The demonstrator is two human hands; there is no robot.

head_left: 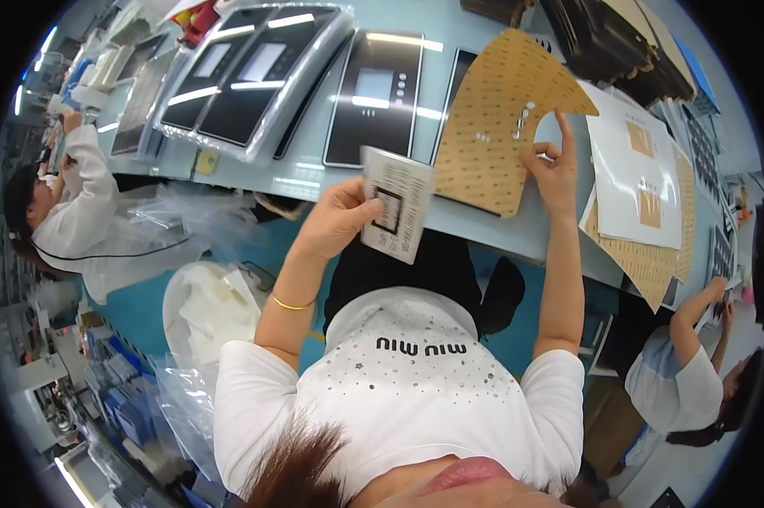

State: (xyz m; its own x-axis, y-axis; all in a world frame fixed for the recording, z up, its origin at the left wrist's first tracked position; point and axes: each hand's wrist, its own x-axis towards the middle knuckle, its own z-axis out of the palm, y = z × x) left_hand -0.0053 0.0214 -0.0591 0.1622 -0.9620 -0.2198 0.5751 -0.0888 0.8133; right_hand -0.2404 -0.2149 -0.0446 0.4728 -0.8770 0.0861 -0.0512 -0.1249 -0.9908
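Note:
My left hand (335,218) is closed on a white printed card (409,188), thumb across its face, just off the table's near edge. The card bears a black square outline and lines of print. My right hand (556,169) is at the near right edge of a tan backing sheet (488,110). Its index finger stretches up to the sheet's edge, while the thumb and other fingers curl together; what they hold, if anything, is too small to make out. Beside the sheet lies a black rectangular panel (339,135) with a pale window and round marks.
Several black panels in clear wrap (246,72) lie at the left of the table (293,173). White and tan sheets (631,182) are stacked at the right. A white bin (191,292) with plastic film stands below left. Other people (68,199) work at both sides.

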